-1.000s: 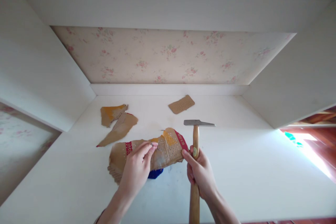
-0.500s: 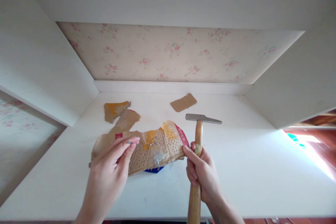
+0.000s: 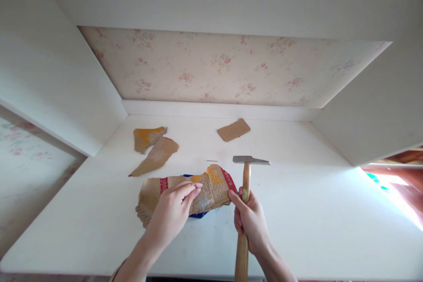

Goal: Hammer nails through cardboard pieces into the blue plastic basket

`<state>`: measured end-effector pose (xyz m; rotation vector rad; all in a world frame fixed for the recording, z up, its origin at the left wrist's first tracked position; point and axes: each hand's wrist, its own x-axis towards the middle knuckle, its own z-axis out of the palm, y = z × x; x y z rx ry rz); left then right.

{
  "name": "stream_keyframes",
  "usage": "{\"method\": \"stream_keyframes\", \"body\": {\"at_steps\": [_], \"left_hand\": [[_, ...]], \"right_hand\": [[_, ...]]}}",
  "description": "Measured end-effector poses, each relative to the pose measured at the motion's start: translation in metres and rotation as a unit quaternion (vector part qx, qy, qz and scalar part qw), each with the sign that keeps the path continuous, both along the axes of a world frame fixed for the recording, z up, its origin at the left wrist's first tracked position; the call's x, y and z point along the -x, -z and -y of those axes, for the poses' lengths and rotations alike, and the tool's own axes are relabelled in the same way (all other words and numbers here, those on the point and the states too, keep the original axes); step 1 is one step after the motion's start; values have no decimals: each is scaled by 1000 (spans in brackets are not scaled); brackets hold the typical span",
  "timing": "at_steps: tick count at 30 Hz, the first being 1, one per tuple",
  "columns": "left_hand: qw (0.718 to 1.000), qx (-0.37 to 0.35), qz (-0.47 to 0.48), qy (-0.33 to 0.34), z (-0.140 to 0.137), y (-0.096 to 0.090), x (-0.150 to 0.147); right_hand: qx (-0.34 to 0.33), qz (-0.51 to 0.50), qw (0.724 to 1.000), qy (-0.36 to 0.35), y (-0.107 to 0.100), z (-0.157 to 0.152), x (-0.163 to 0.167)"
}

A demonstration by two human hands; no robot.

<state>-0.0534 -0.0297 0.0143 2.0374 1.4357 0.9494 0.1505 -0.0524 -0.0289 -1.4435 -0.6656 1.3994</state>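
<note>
My right hand [image 3: 251, 218] is wrapped round the wooden handle of a hammer [image 3: 246, 176], its steel head pointing away from me. The thumb of that hand also presses on the right edge of a punctured piece of cardboard [image 3: 216, 191] with red and yellow print. Over the cardboard's middle, my left hand [image 3: 173, 207] pinches a tiny metal nail [image 3: 195, 186] between thumb and fingertips, most of it hidden. Something flat and blue [image 3: 199, 215] shows from under the cardboard. A thin metal nail [image 3: 212, 161] lies on the white tabletop behind it.
Two torn cardboard scraps [image 3: 148, 139] lie at the back left. A small perforated cardboard rectangle [image 3: 234, 130] sits near the back edge. White panels [image 3: 363, 97] close in the white table [image 3: 313, 220] on both sides, with floral wallpaper [image 3: 218, 66] behind.
My left hand has moved right across the cardboard with the nail. The cardboard has shifted and its right part tilts differently. The hammer head is slightly lower, and the nail on the table now shows.
</note>
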Motion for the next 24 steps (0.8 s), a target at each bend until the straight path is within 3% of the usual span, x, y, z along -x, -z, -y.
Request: {"method": "stream_keyframes", "body": {"at_steps": [14,24], "left_hand": [[1000,-27,1,6,-9,19,-14],[995,-83,-51,23,-7,28,-17]], "right_hand": [[6,29,999,-12,-2,-8,-9],[6,39,999,-20,4,-9,-10]]}}
